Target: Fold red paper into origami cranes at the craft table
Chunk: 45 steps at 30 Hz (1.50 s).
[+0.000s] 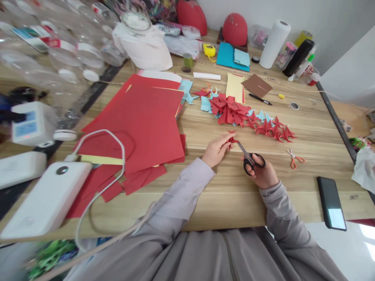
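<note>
My left hand point(217, 149) is closed on a small red folded paper piece point(231, 140), holding it low over the table. In my right hand point(263, 173) is a pair of black-handled scissors point(249, 158), with fingers through the loops. The blades point up and left, their tips touching or very close to the red piece; I cannot tell whether they are cutting it. Just beyond my hands lies a pile of red folded paper pieces point(231, 111), with light blue folded pieces point(262, 115) among them. Orange-handled scissors point(293, 159) lie open to the right.
Large red paper sheets point(146, 125) cover the table's left part, near a white power bank point(48, 199) with a cable. A phone point(331, 203) lies at the right edge. Brown paper point(257, 86), a pen point(260, 99) and a paper roll point(274, 45) stand or lie farther back. Plastic bottles crowd the far left.
</note>
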Motion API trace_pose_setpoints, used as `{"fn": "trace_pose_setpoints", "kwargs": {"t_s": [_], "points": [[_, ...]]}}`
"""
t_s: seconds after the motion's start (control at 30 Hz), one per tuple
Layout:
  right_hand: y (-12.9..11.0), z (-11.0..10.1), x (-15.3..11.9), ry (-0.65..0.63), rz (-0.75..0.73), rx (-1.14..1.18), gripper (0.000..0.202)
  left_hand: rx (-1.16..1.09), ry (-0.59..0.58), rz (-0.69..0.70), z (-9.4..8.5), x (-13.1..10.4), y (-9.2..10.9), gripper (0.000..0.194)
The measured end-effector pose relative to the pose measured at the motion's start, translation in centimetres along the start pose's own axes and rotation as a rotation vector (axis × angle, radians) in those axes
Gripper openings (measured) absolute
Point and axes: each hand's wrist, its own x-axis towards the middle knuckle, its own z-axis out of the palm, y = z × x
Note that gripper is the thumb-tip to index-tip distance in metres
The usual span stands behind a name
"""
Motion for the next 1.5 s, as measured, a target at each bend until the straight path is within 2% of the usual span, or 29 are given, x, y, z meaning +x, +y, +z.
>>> {"fn": "trace_pose_setpoints", "kwargs": {"t_s": [0.17, 0.27, 0.33, 0.43, 0.53, 0.67, 0.83, 1.1, 1.5], "points": [[-0.4, -0.6, 0.1, -0.074, 0.103, 0.132, 0.027, -0.393, -0.015, -0.28, 0.0, 0.4, -0.2, 0.046], [-0.4, -1.0, 0.1, -0.133, 0.152, 0.205, 0.03, -0.522, 0.02, -0.365, -0.2, 0.7, 0.1, 0.055], [-0.2, -1.2, 0.2, -0.155, 0.159, 0.228, 0.031, -0.587, 0.046, -0.397, -0.3, 0.9, 0.4, 0.052], [0.2, -1.1, 0.1, -0.159, 0.144, 0.203, 0.032, -0.607, 0.077, -0.427, -0.5, 1.0, 0.8, 0.033], [0.4, -0.6, 0.0, -0.147, 0.126, 0.144, 0.034, -0.595, 0.092, -0.43, -0.6, 1.1, 1.0, 0.026], [0.1, 0.2, -0.1, -0.171, 0.128, 0.073, 0.05, -0.565, 0.133, -0.432, -0.7, 1.1, 0.8, 0.028], [-0.1, 0.3, -0.3, -0.132, 0.011, 0.001, 0.046, -0.452, 0.151, -0.374, -0.5, 0.9, -0.1, 0.024], [1.3, 0.0, 0.0, -0.152, -0.019, -0.28, 0.047, -0.301, 0.117, -0.23, -0.2, 0.5, -0.6, 0.018], [1.4, -0.2, 0.3, -0.109, -0.03, -0.288, 0.048, -0.211, 0.055, -0.173, -0.3, 0.6, 0.0, 0.012]]}}
